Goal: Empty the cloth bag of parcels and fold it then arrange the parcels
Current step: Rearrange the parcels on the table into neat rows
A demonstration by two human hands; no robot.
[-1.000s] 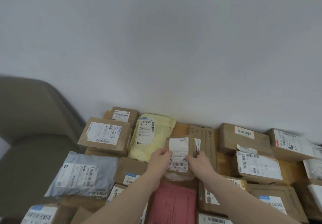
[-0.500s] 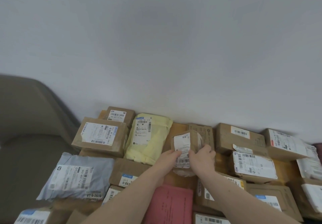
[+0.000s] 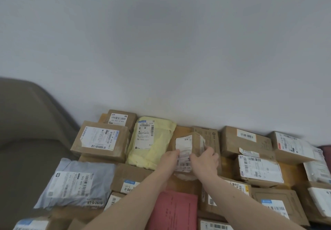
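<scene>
Both hands hold a small brown cardboard parcel (image 3: 189,143) with a white label, tilted up among the parcels near the wall. My left hand (image 3: 170,160) grips its left lower edge; my right hand (image 3: 205,160) grips its right side. A yellow padded parcel (image 3: 150,142) lies just left of it, and a flat brown box (image 3: 209,136) lies behind it. The cloth bag is not in view.
Many labelled parcels cover a wooden surface (image 3: 182,131) against a white wall: brown boxes at left (image 3: 102,140) and right (image 3: 245,140), a grey poly mailer (image 3: 75,183), a red envelope (image 3: 175,211). A brown-grey armchair (image 3: 26,131) stands at far left.
The small parcel has been tipped up and turned from flat facing me to tilted toward the wall, moving slightly away. Both hands shifted with it.
</scene>
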